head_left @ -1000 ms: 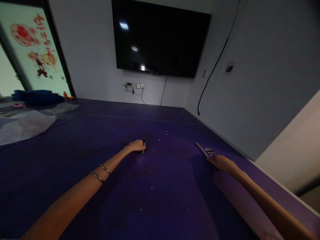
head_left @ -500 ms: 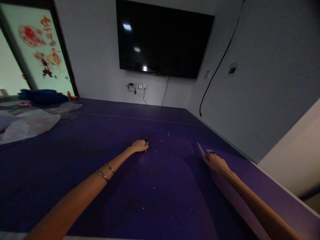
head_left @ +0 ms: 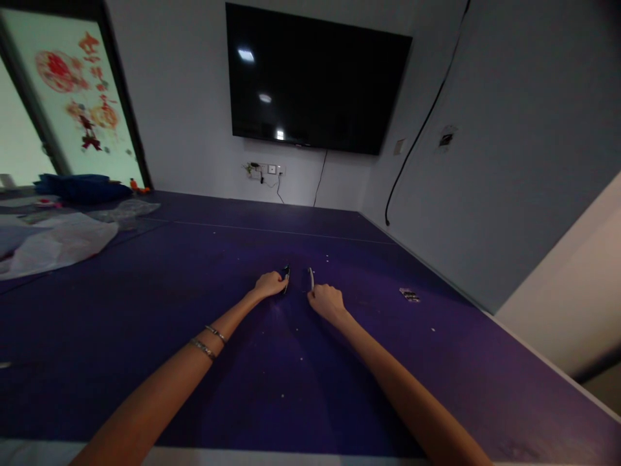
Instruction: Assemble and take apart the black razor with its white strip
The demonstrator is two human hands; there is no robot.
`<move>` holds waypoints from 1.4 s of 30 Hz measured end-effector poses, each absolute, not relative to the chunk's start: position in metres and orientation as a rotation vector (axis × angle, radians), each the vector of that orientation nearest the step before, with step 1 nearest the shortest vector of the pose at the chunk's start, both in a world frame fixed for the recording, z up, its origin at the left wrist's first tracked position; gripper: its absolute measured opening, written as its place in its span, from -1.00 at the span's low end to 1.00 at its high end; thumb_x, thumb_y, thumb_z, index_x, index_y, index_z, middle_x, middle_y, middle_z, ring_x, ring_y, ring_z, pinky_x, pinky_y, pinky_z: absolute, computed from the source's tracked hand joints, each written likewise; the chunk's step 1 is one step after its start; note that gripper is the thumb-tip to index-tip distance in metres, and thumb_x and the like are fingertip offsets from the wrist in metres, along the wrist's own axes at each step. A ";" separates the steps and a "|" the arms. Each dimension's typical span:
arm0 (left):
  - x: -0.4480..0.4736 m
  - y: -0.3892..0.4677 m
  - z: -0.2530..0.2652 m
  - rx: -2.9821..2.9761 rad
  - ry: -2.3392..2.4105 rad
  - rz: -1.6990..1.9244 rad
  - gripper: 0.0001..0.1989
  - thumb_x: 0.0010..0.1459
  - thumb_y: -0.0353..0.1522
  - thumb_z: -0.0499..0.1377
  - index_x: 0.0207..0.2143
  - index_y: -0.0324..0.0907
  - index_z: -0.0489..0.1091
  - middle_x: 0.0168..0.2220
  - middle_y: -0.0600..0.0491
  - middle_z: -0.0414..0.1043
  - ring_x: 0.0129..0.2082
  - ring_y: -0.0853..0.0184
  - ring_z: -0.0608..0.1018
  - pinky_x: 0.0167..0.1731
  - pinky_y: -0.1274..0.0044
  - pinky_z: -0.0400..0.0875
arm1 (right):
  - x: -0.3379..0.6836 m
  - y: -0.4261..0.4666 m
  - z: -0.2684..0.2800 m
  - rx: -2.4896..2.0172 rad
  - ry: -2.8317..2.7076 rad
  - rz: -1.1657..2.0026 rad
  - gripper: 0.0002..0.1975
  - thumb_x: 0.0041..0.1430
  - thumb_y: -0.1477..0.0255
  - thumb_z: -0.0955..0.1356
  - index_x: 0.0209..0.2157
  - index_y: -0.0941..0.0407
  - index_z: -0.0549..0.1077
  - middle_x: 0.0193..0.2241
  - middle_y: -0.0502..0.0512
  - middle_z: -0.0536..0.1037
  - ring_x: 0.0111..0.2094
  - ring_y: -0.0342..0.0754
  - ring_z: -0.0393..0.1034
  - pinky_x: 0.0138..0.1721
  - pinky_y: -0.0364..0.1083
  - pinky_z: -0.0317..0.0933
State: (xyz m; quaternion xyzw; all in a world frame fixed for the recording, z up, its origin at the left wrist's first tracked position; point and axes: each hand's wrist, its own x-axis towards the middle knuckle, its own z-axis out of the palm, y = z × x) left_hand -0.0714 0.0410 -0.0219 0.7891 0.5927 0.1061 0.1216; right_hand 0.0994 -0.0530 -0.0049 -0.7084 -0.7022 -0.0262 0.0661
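1. My left hand [head_left: 270, 283] grips a small dark item [head_left: 286, 279] upright or nearly so over the purple worktop [head_left: 233, 401]; I can't tell what it is. A loose pinch could let it twist or slip.
2. My right hand [head_left: 328, 303] is closed around the near end of a slim pale tool [head_left: 311, 279], its far end pointing away from me. Held so far back, that tip could wobble and miss.
3. The two pieces are near each other, apart by a narrow gap. If I hurry, the tool might nick my left fingers.
4. White flecks [head_left: 283, 395] dot the worktop; a careless sleeve-less forearm sweep could scatter them.
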 end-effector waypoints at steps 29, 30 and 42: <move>-0.077 0.038 -0.038 2.120 1.889 0.773 -0.59 0.12 -0.23 -0.13 -0.50 -0.21 0.44 -0.46 -0.02 0.47 -0.45 0.34 0.45 -0.55 0.59 0.06 | 0.291 -0.025 0.008 -1.905 -2.107 -0.061 -0.45 -0.18 0.67 0.27 -0.03 0.23 0.35 0.08 0.31 0.23 0.12 0.07 0.08 0.08 0.04 -0.07; -0.077 0.039 -0.038 2.102 1.871 0.798 -0.59 0.12 -0.23 -0.12 -0.53 -0.21 0.43 -0.49 -0.01 0.45 -0.47 0.34 0.44 -0.56 0.59 0.05 | 0.311 -0.027 0.009 -1.931 -2.125 -0.062 -0.42 -0.18 0.69 0.25 -0.02 0.23 0.34 0.10 0.32 0.22 0.13 0.07 0.07 0.08 0.07 -0.09; -0.084 0.044 -0.043 2.034 1.688 0.962 -0.65 0.03 -0.22 -0.07 -0.69 -0.19 0.27 -0.69 0.10 0.26 -0.61 0.37 0.34 -0.57 0.57 0.01 | 0.418 -0.042 -0.017 -2.197 -2.240 0.128 -0.46 -0.26 0.63 0.31 -0.11 0.18 0.45 -0.15 0.21 0.51 -0.12 0.09 0.37 -0.12 -0.09 0.21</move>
